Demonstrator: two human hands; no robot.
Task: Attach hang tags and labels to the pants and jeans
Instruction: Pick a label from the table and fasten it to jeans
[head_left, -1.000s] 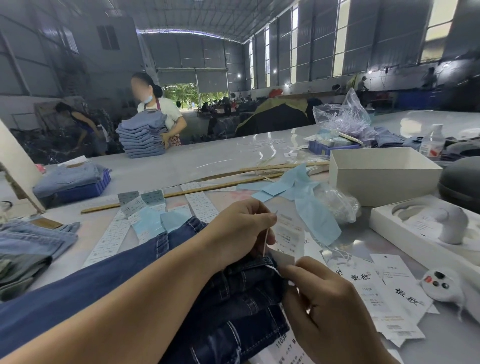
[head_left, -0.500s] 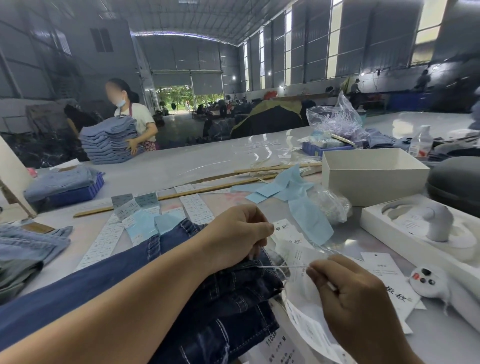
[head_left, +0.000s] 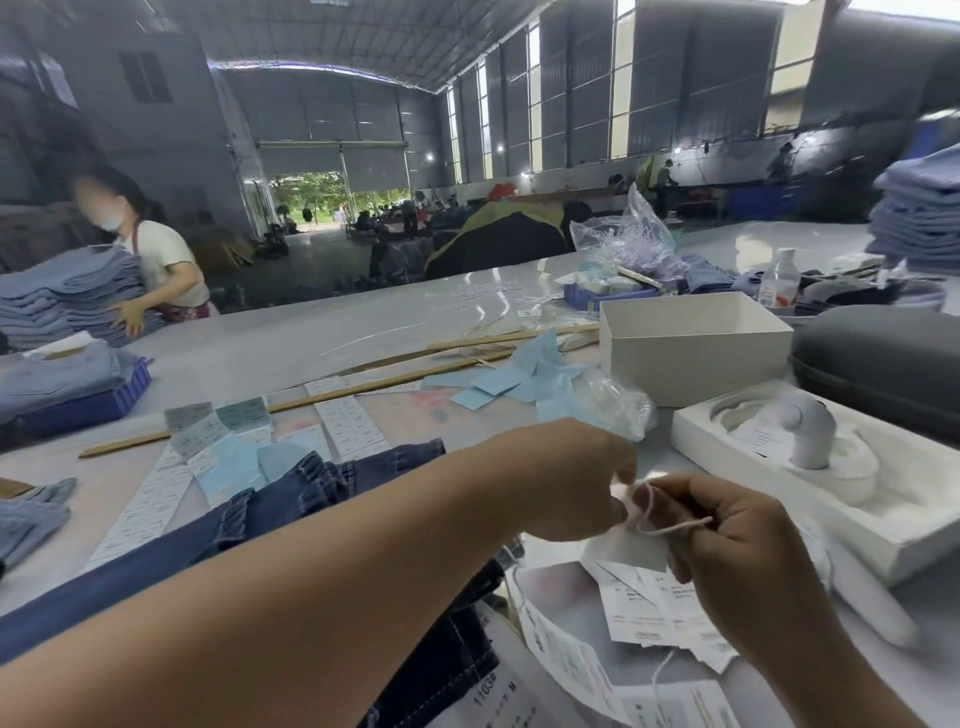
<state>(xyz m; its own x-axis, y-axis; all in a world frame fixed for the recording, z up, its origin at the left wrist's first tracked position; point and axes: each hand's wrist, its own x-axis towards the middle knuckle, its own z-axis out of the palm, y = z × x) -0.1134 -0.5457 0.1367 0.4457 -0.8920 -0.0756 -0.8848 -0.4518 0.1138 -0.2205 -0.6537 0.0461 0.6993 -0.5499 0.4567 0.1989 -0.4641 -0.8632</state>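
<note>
The wide grey surface (head_left: 291, 353) is seen spread with garments and paper. Dark jeans (head_left: 311, 493) are laid across its near edge, under the left forearm, with the waistband toward the middle. A stack of pale jeans (head_left: 57, 296) is held at the far left by a masked person (head_left: 156, 260). An open white box (head_left: 691, 348) is set to the right, and a white tray (head_left: 810, 493) lies nearer. Strips of labels (head_left: 353, 426) and blue papers (head_left: 519, 384) are scattered beyond the jeans. The left hand (head_left: 566, 483) is curled, its fingertips pinching a white string (head_left: 670, 527). The right hand (head_left: 727, 551) is curled too, the string being pinched between thumb and finger, just beside the left. Hang tags (head_left: 644, 597) are hung from the string below both hands, above the surface, just right of the jeans.
</note>
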